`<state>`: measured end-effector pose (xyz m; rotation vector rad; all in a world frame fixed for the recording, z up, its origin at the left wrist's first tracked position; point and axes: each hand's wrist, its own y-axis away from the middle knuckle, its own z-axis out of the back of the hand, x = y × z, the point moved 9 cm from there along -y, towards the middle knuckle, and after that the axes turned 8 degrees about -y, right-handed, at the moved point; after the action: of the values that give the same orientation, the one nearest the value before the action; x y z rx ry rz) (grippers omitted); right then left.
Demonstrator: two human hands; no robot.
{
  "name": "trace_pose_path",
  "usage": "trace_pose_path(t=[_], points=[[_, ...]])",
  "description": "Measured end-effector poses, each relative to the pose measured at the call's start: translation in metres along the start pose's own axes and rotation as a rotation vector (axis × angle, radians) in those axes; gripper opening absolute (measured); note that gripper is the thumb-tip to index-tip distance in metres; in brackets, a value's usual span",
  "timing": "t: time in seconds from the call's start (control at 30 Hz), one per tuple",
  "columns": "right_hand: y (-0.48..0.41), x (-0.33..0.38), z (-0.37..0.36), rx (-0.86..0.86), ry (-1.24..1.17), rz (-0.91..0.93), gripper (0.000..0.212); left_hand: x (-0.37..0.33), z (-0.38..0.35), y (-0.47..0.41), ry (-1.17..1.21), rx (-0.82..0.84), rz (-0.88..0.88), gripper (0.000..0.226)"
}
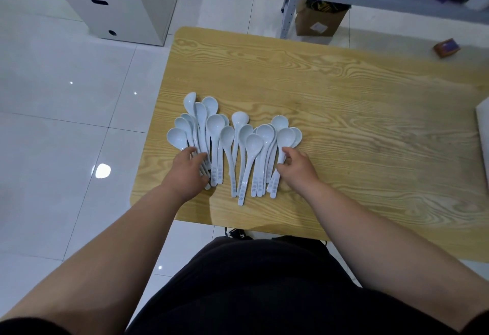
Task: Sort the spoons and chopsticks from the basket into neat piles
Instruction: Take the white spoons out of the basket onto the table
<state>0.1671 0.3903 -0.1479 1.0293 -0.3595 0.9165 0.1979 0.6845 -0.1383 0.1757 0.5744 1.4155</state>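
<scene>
- Left hand (189, 166) rests, fingers straight, on the left handles; right hand (293, 165) pinches the rightmost handle.
- Spoons (238, 147) lie fanned on the table (344, 96); squeeze both sides inward evenly, bowls level.
- Chopsticks, basket: not visible.

My left hand (189, 169) hides the handles of the spoons (176, 136) nearest the table's (344, 96) left edge; the print on other handles is too small to read.

Left hand (189, 169) flat — right hand (297, 168) apparently pinching spoon (285, 137).
</scene>
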Motion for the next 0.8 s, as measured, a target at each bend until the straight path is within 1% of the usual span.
trace_pose_path(t=[0.07,0.17,0.23,0.3,0.4,0.5,0.57,0.7,0.8], points=[[0.01,0.0,0.006,0.034,0.032,0.021,0.06,-0.01,0.007,0.006,-0.006,-0.034,-0.028,0.067],[0.032,-0.002,0.02,0.06,0.128,0.089,0.052,-0.049,0.017,0.021,0.017,-0.075,-0.175,0.069],[0.054,-0.01,0.034,0.076,0.145,0.11,0.047,-0.081,0.019,0.036,0.088,-0.064,-0.261,0.061],[0.081,-0.023,0.055,0.063,0.072,0.108,0.041,-0.114,0.017,0.051,0.169,-0.034,-0.336,0.053],[0.128,-0.056,0.093,-0.003,-0.079,0.068,0.035,-0.162,0.01,0.073,0.273,0.035,-0.433,0.047],[0.179,-0.1,0.133,-0.135,-0.201,0.01,0.03,-0.216,-0.001,0.091,0.334,0.13,-0.523,0.045],[0.212,-0.13,0.155,-0.225,-0.263,-0.017,0.027,-0.254,-0.008,0.1,0.322,0.17,-0.597,0.044],[0.264,-0.193,0.193,-0.336,-0.366,-0.04,0.023,-0.335,-0.02,0.116,0.287,0.167,-0.674,0.041],[0.29,-0.24,0.219,-0.371,-0.413,-0.05,0.021,-0.394,-0.036,0.133,0.24,0.155,-0.707,0.038]])
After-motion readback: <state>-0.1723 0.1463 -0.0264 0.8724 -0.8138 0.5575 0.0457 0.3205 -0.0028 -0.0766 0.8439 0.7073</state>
